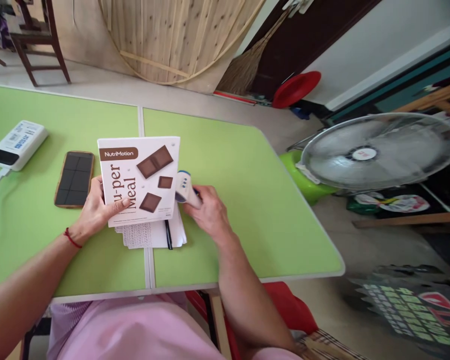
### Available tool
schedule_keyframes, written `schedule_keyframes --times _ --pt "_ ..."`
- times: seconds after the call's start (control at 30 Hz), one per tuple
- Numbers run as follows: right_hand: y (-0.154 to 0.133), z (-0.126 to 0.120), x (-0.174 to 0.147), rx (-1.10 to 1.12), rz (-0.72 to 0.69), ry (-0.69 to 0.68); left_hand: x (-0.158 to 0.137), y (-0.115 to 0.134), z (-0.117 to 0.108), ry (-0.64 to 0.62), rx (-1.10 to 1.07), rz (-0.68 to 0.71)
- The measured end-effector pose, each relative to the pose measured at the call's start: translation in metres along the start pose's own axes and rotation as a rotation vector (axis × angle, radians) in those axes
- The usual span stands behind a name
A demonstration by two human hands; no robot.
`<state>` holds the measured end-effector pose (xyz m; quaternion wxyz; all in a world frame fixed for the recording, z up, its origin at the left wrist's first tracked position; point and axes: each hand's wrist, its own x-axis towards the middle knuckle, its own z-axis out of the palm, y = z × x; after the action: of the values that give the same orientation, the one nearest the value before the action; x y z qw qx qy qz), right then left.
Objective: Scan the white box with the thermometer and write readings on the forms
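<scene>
My left hand (pixel 97 206) grips the lower left edge of a white NutriMotion meal box (pixel 153 200), its thumb across the front. Brown chocolate squares are printed on the box, which is held tilted up above the table. My right hand (pixel 212 212) is closed around the handle of a white handheld device with blue trim (pixel 185 186), shaped like an infrared thermometer. The device's head sits against or just behind the box's right edge; I cannot tell if they touch. Under the box lie white papers (pixel 137 236) and a black pen (pixel 168 235), both partly hidden.
On the green folding table (pixel 228 150), a phone (pixel 75 180) lies left of the box. Farther left is a white power bank (pixel 18 145) with a cable. A fan (pixel 363 152) stands beyond the table's right edge. A chair (pixel 37 40) and broom (pixel 247 62) are behind.
</scene>
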<state>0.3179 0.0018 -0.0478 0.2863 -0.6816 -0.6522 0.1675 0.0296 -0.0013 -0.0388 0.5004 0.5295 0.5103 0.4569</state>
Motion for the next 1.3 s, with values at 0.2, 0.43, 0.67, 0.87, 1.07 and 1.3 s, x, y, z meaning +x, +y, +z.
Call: schedule_keyframes --times 0.2,0.43,0.67,0.87,1.07,1.3 --pt "-0.050 -0.026 -0.048 0.943 0.049 0.005 0.002 0.003 -0.001 -0.098 -0.009 0.035" --pt "-0.088 0.014 -0.100 1.227 0.320 -0.420 0.001 0.006 0.000 -0.093 0.002 0.020" --pt "-0.087 0.029 -0.094 1.243 0.362 -0.450 0.003 0.007 -0.001 -0.116 0.018 0.062" --pt "-0.092 0.034 -0.096 1.278 0.319 -0.465 0.003 0.008 0.000 -0.109 0.024 0.037" --pt "-0.096 0.031 -0.093 1.309 0.363 -0.460 0.002 0.009 0.000 -0.114 -0.012 0.040" --pt "-0.096 0.032 -0.093 1.315 0.358 -0.466 0.003 0.006 -0.001 -0.114 -0.008 0.031"
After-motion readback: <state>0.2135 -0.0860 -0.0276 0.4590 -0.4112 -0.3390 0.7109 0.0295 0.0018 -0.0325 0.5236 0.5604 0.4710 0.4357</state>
